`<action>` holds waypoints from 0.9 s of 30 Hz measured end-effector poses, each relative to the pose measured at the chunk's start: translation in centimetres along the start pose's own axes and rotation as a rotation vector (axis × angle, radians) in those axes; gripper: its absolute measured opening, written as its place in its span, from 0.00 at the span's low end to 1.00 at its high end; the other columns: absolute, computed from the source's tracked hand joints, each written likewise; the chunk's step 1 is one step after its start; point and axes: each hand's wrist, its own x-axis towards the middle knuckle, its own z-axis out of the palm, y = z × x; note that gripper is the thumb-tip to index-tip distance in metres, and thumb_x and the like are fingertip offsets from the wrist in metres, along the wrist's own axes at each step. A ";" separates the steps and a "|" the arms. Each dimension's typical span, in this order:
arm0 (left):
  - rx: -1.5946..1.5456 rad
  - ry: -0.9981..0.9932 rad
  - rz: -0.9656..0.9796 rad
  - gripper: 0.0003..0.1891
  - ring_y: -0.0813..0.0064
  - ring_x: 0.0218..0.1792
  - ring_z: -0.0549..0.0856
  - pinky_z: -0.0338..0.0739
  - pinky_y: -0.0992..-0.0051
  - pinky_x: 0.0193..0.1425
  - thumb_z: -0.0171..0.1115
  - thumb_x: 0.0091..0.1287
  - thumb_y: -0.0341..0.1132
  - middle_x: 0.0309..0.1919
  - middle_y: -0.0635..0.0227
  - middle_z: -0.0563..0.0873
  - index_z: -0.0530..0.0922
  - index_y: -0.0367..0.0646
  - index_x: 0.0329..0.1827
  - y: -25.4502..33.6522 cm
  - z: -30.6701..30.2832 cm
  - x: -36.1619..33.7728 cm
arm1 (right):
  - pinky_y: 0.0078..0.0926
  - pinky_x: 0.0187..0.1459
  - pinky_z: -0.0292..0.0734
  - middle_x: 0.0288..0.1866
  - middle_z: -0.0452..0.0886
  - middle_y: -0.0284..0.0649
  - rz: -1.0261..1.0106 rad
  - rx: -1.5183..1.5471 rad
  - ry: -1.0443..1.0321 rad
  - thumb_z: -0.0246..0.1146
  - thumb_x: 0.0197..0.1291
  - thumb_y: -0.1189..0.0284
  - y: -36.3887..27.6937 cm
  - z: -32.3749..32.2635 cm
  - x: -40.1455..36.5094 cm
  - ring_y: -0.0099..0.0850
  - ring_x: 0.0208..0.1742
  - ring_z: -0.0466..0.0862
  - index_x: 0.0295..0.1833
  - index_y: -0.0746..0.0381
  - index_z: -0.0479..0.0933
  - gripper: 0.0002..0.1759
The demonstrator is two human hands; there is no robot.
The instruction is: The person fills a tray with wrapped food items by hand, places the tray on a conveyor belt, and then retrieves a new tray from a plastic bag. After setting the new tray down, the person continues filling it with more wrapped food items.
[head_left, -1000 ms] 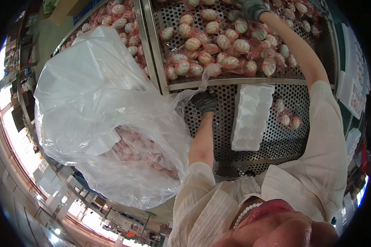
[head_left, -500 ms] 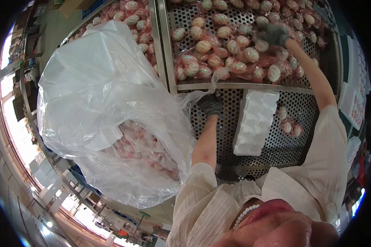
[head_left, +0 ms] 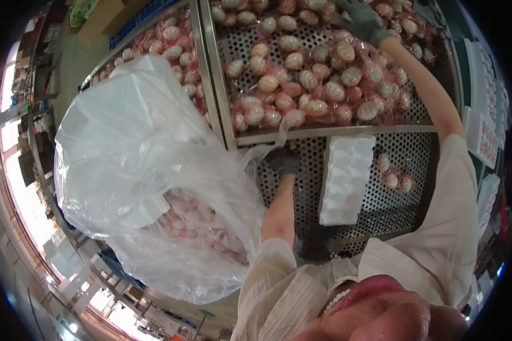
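Gloved hands at a perforated metal desk [head_left: 308, 219] strewn with film-wrapped eggs [head_left: 308, 79].
The right hand [head_left: 365, 24] reaches over the eggs, fingers spread, toward the desk's far side; the left hand [head_left: 283, 161] lies just nearside of the dividing rail [head_left: 335, 132], beside the plastic bag [head_left: 136, 131], its grip impossible to tell; a white foam egg tray [head_left: 347, 181] sits rightward, near the desk's front edge.

Moderate indoor light, overexposed windows

White, glowing window panes [head_left: 25, 190] at left burn out. The crumpled, translucent white plastic bag [head_left: 136, 153] carries pale streaks of glare. The perforated grey steel tray [head_left: 407, 219] sits dimmer, darkest along its lower edge. Fisheye distortion curves straight lines; corners fall to black. Distant background: soft, details unclear.
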 end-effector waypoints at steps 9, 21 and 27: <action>0.003 -0.327 -0.087 0.14 0.55 0.28 0.74 0.66 0.66 0.32 0.53 0.47 0.41 0.25 0.55 0.76 0.72 0.40 0.31 -0.2 0.1 0.3 | 0.38 0.41 0.67 0.52 0.66 0.44 0.487 -0.269 -0.153 0.50 0.46 0.48 -0.6 4.3 9.6 0.37 0.44 0.72 0.56 0.56 0.60 0.33; 0.071 0.045 -0.009 0.12 0.60 0.17 0.72 0.60 0.64 0.21 0.52 0.44 0.45 0.14 0.63 0.72 0.71 0.44 0.17 1.0 -1.0 1.4 | 0.32 0.43 0.69 0.40 0.75 0.44 0.008 0.062 -0.154 0.56 0.46 0.53 -1.0 3.8 2.0 0.40 0.40 0.75 0.53 0.53 0.65 0.28; -0.005 -0.171 -0.042 0.13 0.60 0.23 0.74 0.63 0.63 0.27 0.51 0.46 0.44 0.19 0.60 0.75 0.72 0.42 0.23 0.3 0.1 0.8 | 0.32 0.36 0.68 0.41 0.74 0.43 0.516 0.316 -0.559 0.50 0.47 0.48 1.2 4.0 10.9 0.35 0.37 0.74 0.49 0.59 0.67 0.30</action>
